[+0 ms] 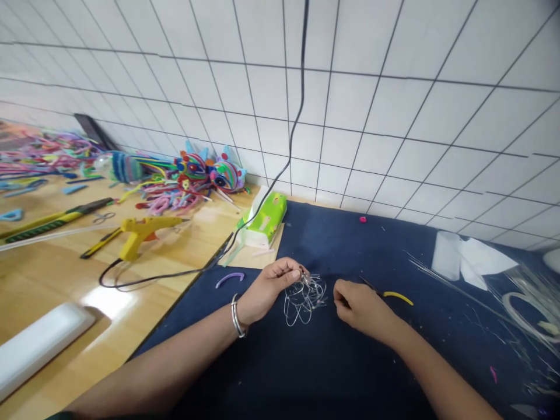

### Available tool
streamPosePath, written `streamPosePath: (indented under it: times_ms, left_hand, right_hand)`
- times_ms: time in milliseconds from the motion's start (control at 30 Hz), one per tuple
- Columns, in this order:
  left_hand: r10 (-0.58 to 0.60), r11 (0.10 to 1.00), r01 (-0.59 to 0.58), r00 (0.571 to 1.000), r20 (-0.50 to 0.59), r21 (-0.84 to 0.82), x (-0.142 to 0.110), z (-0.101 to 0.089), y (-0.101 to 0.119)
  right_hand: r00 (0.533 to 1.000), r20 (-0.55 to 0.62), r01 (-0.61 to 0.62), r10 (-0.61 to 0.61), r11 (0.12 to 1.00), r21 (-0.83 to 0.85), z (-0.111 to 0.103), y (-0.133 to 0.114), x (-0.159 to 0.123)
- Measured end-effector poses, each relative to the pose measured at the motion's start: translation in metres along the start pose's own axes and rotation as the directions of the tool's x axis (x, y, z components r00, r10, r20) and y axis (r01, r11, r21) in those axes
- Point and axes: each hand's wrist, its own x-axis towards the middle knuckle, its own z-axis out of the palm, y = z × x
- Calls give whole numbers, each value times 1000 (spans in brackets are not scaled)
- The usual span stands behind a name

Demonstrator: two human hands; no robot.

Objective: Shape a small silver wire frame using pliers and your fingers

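Between the thumb and fingers of my left hand (277, 286) is a loose bundle of bent silver wire (304, 300), its loops hanging over the dark blue cloth. My right hand (361, 306) is a short gap to the right of the wire, fingers curled closed; whatever it may hold is hidden. Just beyond that hand lie pliers with a yellow handle (399, 296), partly covered by it. A curved purple piece (230, 279) rests on the cloth left of my left hand.
A yellow glue gun (142, 233) with a black cord lies on the wooden table (184, 236) at left, near cutters (65, 219) and colourful pipe cleaners (48, 153). A green tissue pack (269, 219) sits near the tiled wall. Straight wires (459, 291) spread at right.
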Motion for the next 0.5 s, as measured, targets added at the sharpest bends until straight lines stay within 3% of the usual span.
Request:
streamPosePath:
  times_ms: [100,200,367,500]
  left_hand:
    - [26,1000,-26,999,47,-9,-3,1,1]
    - [74,997,-72,993,89,-34,-6,3,2]
    - [172,982,-179,981,94,61,-9,4,4]
    - [173,978,-179,983,62,104,-10,2,1]
  right_hand:
    - [997,-18,-68,75,969,239,-3,0,0]
    - [986,22,-154,164,859,489,-3,2,1]
    - [975,40,-202,218,802,562,-1,1,0]
    - [983,-25,-129,183,779,614,5,-5,1]
